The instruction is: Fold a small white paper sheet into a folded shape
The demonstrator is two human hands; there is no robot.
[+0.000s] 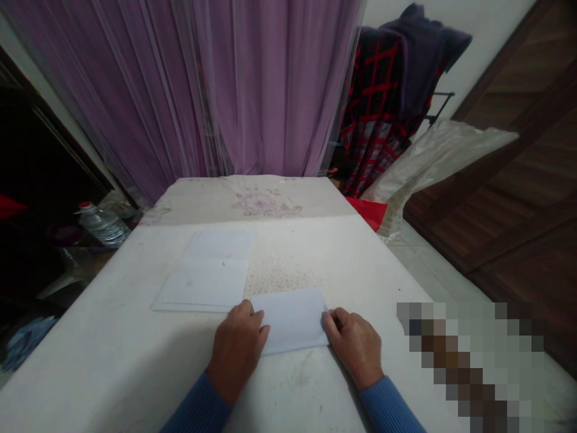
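A folded white sheet of paper (293, 319) lies near the front of the white table (112, 361). My left hand (237, 349) rests on the paper's left end, fingers curled and pressing down on it. My right hand (354, 343) presses the paper's right edge with bent fingers. Both sleeves are blue. A stack of flat white paper sheets (205, 273) lies just beyond my left hand, apart from the folded piece.
Purple curtains (252, 84) hang behind the table. A plastic water bottle (103, 224) stands at the left. Red-checked clothes (383, 114) hang at the back right above a plastic bag (433, 162) and a red bag (369, 211). A wooden door (518, 180) is on the right.
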